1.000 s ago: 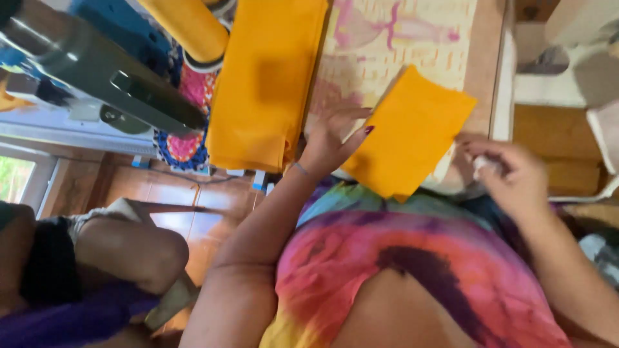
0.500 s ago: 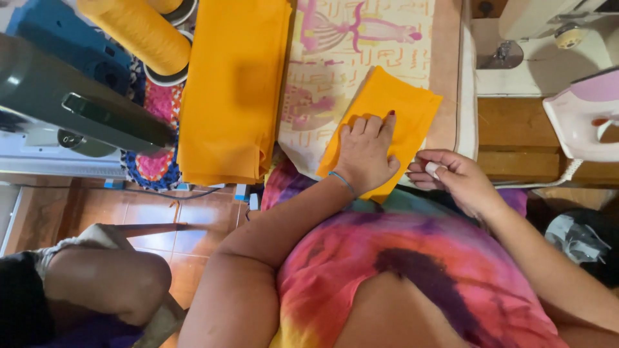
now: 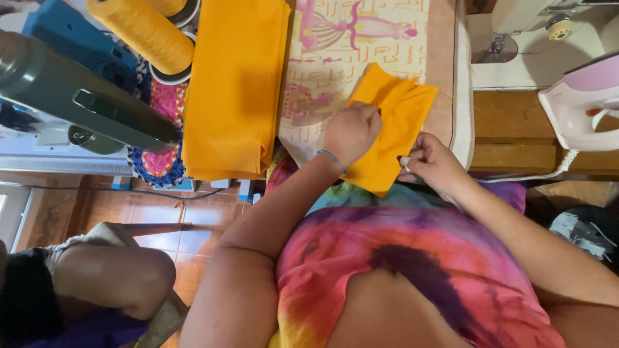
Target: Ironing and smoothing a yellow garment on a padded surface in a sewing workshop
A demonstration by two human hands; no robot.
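Note:
A small orange fabric piece (image 3: 394,132) lies on a printed cloth (image 3: 361,45) that covers the board in front of me. My left hand (image 3: 351,132) rests on its left part with the fingers curled, pinching the cloth. At the piece's right edge my right hand (image 3: 431,162) grips the fabric between thumb and fingers. The piece is creased near its top, and its lower corner hangs over the board's edge toward my tie-dye shirt.
A larger folded orange cloth (image 3: 235,87) lies to the left. A yellow thread cone (image 3: 140,27) and a dark machine arm (image 3: 77,96) are at far left. A sewing machine (image 3: 541,38) and a pink-white iron (image 3: 583,100) stand right. Someone's knee (image 3: 116,277) shows low left.
The orange piece was held up off the board, then laid flat under my left palm. Now my left hand has curled and bunched its upper part; my right hand stays at its right edge.

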